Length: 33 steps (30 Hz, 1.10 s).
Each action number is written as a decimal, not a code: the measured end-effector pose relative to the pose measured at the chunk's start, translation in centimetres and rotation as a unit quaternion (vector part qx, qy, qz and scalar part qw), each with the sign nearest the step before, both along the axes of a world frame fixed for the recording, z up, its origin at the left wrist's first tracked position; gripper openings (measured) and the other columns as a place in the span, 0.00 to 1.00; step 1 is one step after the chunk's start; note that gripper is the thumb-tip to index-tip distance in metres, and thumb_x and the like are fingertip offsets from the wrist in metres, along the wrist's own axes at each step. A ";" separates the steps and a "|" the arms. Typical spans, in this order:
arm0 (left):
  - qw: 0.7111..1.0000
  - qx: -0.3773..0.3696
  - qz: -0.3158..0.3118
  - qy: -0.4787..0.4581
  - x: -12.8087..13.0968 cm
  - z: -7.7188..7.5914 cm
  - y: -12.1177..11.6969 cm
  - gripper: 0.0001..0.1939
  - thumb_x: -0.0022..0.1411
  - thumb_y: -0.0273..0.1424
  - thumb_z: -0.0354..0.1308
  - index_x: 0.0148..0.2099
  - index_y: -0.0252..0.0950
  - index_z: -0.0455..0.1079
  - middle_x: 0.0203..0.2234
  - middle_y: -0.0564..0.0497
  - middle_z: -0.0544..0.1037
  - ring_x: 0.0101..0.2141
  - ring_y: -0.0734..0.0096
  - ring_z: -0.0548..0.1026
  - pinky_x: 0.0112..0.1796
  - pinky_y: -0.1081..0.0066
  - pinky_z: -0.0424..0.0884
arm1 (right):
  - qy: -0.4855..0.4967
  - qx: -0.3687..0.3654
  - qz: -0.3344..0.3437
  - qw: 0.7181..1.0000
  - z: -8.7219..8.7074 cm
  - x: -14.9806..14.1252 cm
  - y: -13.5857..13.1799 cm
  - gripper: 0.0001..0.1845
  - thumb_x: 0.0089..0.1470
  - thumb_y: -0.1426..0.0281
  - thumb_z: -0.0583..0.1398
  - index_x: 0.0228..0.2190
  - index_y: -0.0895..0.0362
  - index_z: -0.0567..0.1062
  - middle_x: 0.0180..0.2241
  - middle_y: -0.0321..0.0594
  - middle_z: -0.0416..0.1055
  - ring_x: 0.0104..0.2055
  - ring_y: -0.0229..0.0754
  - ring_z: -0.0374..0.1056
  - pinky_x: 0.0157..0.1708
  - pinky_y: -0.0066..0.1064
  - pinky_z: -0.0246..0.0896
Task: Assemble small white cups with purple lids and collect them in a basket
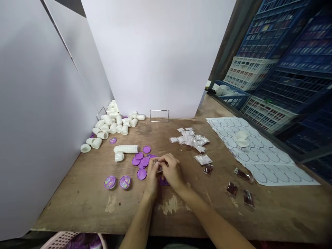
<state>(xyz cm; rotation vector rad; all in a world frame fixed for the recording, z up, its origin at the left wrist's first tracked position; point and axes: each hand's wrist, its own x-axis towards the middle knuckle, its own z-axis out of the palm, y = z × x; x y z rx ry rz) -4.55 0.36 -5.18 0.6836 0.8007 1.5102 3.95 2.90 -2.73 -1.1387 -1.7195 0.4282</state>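
Both hands meet over the middle of the wooden table (85, 200). My left hand (151, 178) and my right hand (171, 170) have their fingers closed around a small see-through cup (159, 168). Something dark shows inside it; the fingers hide much of the rim. Purple lids (141, 174) lie loosely to the left of my left hand. A purple piece (164, 181) shows partly below the hands. Two cups with printed purple lids (125, 182) stand further left. Beyond the loose lids lies a stack of white cups (126, 149).
White cups (112, 128) are heaped at the back left. White packets (193, 138) and dark-filled packets (231, 189) lie to the right. A sheet with drawn circles (259, 152) carries two pale round pieces (242, 142). White boards (158, 58) wall the back and left; crates (249, 74) stand at right.
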 end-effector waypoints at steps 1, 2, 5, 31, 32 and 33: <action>1.000 0.010 0.018 0.021 -0.1 -0.2 0.1 0.11 0.61 0.39 0.59 0.41 0.38 0.71 0.29 0.55 0.73 0.28 0.76 0.69 0.29 0.77 0.67 | -0.022 0.018 0.002 1.000 -0.3 -0.4 0.1 0.12 0.53 0.79 0.55 0.23 0.55 0.72 0.25 0.38 0.72 0.31 0.42 0.68 0.32 0.32 0.63; 0.999 0.016 0.035 0.038 -0.3 -0.4 0.1 0.10 0.61 0.38 0.59 0.41 0.38 0.72 0.32 0.54 0.74 0.33 0.74 0.71 0.34 0.76 0.69 | -0.036 0.034 0.008 0.999 -0.5 -0.6 0.1 0.12 0.54 0.79 0.54 0.25 0.54 0.73 0.26 0.39 0.73 0.32 0.42 0.68 0.33 0.32 0.63; 0.996 0.019 0.064 0.054 -0.6 -0.7 0.3 0.12 0.63 0.38 0.56 0.45 0.38 0.74 0.41 0.50 0.77 0.45 0.68 0.73 0.48 0.71 0.67 | -0.043 0.074 0.029 0.996 -0.7 -0.8 -0.6 0.13 0.58 0.78 0.51 0.36 0.54 0.74 0.34 0.43 0.75 0.38 0.43 0.70 0.38 0.33 0.66; 0.987 -0.082 0.135 -0.034 -1.4 1.0 0.5 0.21 0.50 0.32 0.60 0.48 0.34 0.72 0.25 0.55 0.73 0.23 0.75 0.71 0.25 0.75 0.68 | -0.047 -0.050 0.019 0.997 -2.9 3.8 -1.6 0.13 0.49 0.75 0.63 0.39 0.56 0.75 0.40 0.46 0.76 0.43 0.50 0.71 0.45 0.45 0.69; 0.988 -0.082 0.130 -0.031 -1.4 0.9 0.5 0.19 0.50 0.31 0.60 0.47 0.34 0.73 0.25 0.54 0.74 0.24 0.75 0.72 0.26 0.75 0.68 | -0.015 -0.036 0.021 0.999 -2.3 3.6 -1.5 0.12 0.50 0.72 0.64 0.39 0.55 0.75 0.42 0.46 0.76 0.44 0.49 0.72 0.45 0.44 0.70; 0.988 -0.082 0.126 -0.023 -1.3 0.9 0.5 0.17 0.50 0.31 0.60 0.45 0.35 0.74 0.26 0.54 0.75 0.25 0.75 0.72 0.27 0.75 0.69 | 0.014 -0.024 0.034 0.999 -1.7 3.2 -1.4 0.11 0.51 0.71 0.64 0.40 0.55 0.75 0.43 0.46 0.76 0.46 0.48 0.72 0.46 0.43 0.70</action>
